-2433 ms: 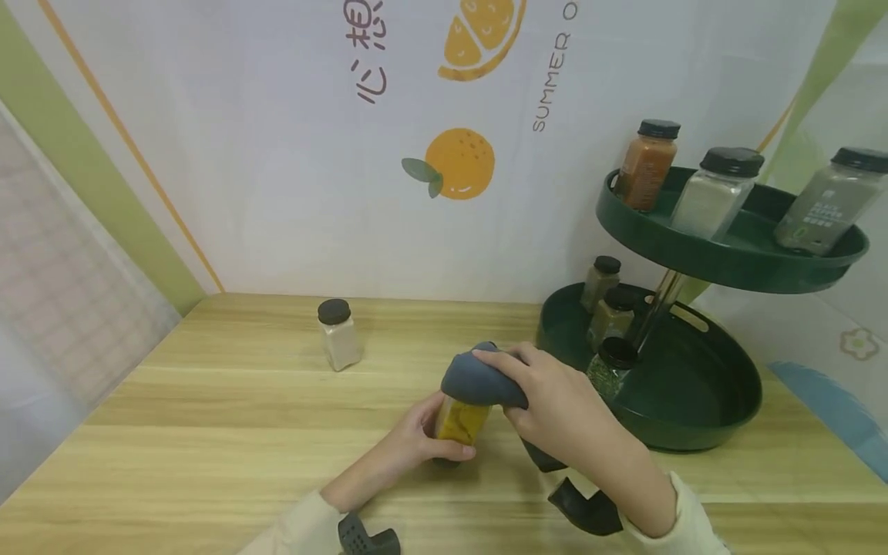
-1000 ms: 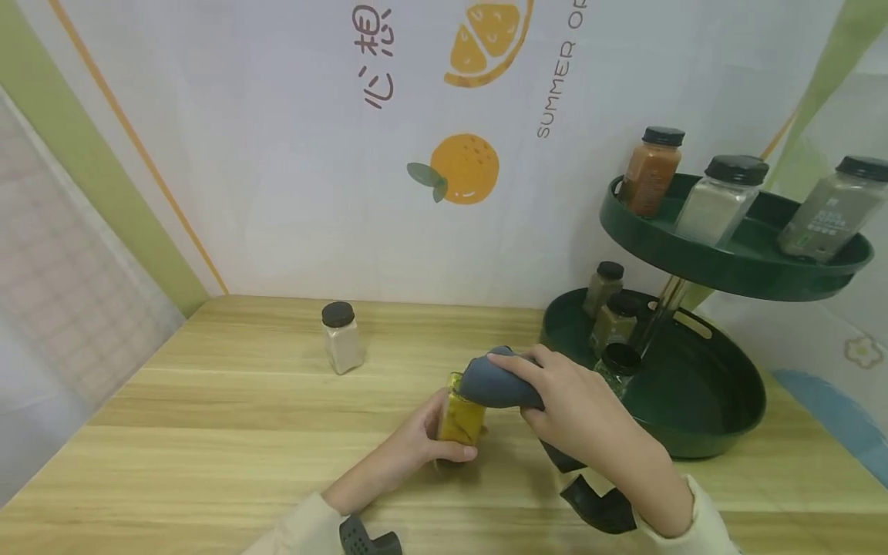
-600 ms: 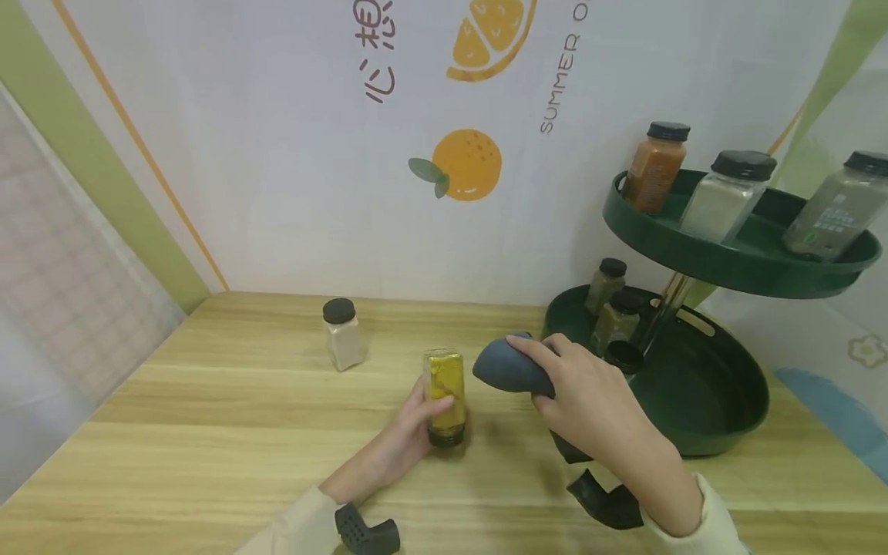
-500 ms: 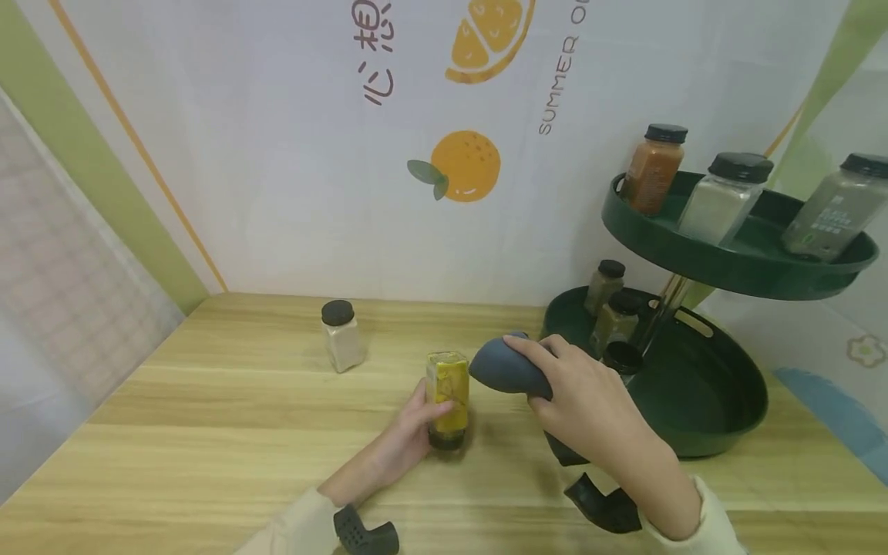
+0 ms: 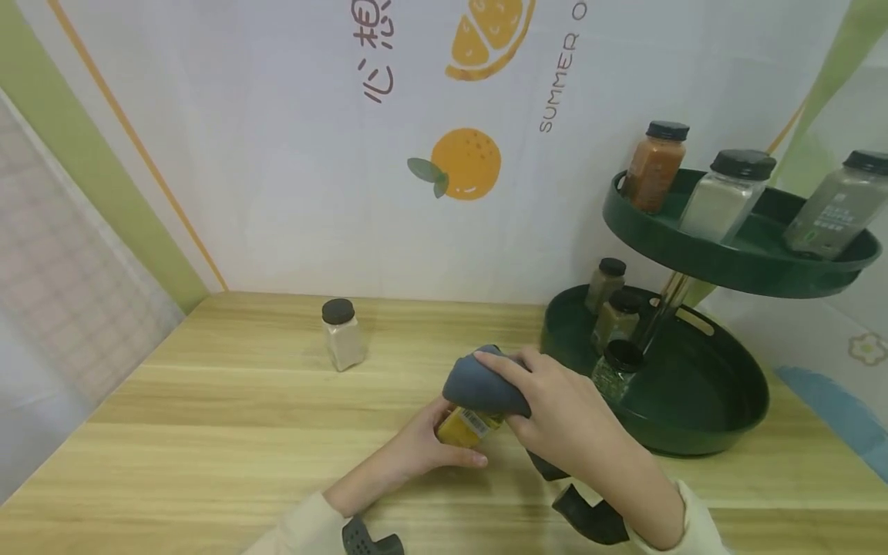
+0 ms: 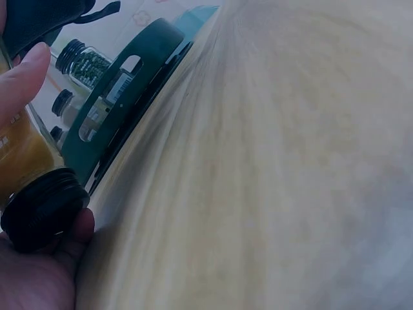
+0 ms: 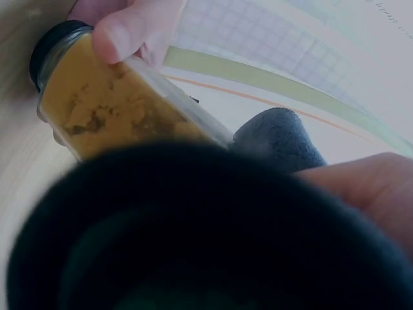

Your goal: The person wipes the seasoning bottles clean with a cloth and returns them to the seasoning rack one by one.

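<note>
A spice jar of yellow powder (image 5: 463, 430) is in my left hand (image 5: 419, 449), tilted with its black lid (image 6: 45, 205) pointing down, just above the table. Fingers and thumb curl round its sides. My right hand (image 5: 565, 405) grips a dark blue-grey cloth (image 5: 483, 383), which covers the jar's raised base end. In the right wrist view the cloth (image 7: 279, 137) lies against the far end of the jar (image 7: 119, 106). A blurred dark form fills the bottom of that view, hiding part of the jar.
A jar of pale powder (image 5: 343, 339) stands at the back left of the wooden table (image 5: 208, 416). To the right, a two-tier green rack (image 5: 735, 266) carries jars on both tiers. Its lower tray (image 5: 694, 432) is close to my right forearm.
Half a second ago the cloth was apart from the inverted jar, to its right. Now the cloth has come left onto the jar's base, and the jar tilts more, its label side showing.
</note>
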Demonstrator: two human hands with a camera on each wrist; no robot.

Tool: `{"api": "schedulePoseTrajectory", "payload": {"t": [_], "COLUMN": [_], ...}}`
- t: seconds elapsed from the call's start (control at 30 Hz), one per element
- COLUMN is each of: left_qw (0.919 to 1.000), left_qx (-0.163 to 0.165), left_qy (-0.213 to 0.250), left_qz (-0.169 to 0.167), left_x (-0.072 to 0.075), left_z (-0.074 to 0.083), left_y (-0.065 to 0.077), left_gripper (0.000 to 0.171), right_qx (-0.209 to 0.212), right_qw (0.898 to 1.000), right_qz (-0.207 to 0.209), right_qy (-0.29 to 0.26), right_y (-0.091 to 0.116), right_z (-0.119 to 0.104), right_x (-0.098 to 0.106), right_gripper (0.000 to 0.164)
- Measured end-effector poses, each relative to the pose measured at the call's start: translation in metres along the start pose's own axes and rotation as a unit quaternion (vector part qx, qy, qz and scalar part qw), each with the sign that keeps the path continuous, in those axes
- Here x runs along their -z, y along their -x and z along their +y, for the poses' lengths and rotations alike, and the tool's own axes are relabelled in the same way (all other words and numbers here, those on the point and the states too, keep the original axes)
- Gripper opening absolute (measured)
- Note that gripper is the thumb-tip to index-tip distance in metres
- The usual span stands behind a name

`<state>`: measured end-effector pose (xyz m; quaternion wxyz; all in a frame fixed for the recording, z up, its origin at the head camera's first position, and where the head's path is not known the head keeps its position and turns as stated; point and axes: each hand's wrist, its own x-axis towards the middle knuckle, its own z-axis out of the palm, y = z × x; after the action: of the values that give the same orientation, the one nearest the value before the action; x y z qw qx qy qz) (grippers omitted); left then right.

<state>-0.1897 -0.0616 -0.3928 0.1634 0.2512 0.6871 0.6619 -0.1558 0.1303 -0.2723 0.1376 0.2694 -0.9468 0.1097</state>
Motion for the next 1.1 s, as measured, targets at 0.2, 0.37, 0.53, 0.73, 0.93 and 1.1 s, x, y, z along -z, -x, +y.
{"api": "schedulePoseTrajectory", "payload": {"t": [0.2, 0.37, 0.53, 0.73, 0.93, 1.1], "left_qw": [0.9992, 0.9973, 0.9954, 0.9963, 0.9965, 0.9972], "left_qx": [0.031, 0.038, 0.042, 0.044, 0.057, 0.052], "left_qy": [0.020, 0.051, 0.066, 0.043, 0.043, 0.025], "left_qz": [0.018, 0.035, 0.056, 0.060, 0.042, 0.046], "left_x": [0.000, 0.001, 0.002, 0.001, 0.001, 0.002], "left_z": [0.003, 0.002, 0.000, 0.000, 0.003, 0.002], "left_y": [0.002, 0.001, 0.000, 0.001, 0.003, 0.000], "left_gripper": [0.076, 0.070, 0.073, 0.075, 0.064, 0.057], "right_qx": [-0.006, -0.021, -0.042, -0.063, -0.058, -0.035], "right_qw": [1.000, 1.000, 0.998, 0.994, 0.997, 0.998], "right_qz": [-0.005, -0.014, -0.036, -0.012, 0.036, 0.059], "right_qy": [-0.002, 0.004, 0.033, 0.086, 0.025, -0.007], "right_y": [-0.001, -0.001, -0.001, 0.001, -0.002, -0.004], "right_z": [0.002, 0.006, 0.014, 0.024, 0.021, 0.018], "right_x": [0.001, 0.002, 0.008, 0.018, 0.016, 0.007], "right_gripper": [0.068, 0.065, 0.064, 0.064, 0.067, 0.069]}}
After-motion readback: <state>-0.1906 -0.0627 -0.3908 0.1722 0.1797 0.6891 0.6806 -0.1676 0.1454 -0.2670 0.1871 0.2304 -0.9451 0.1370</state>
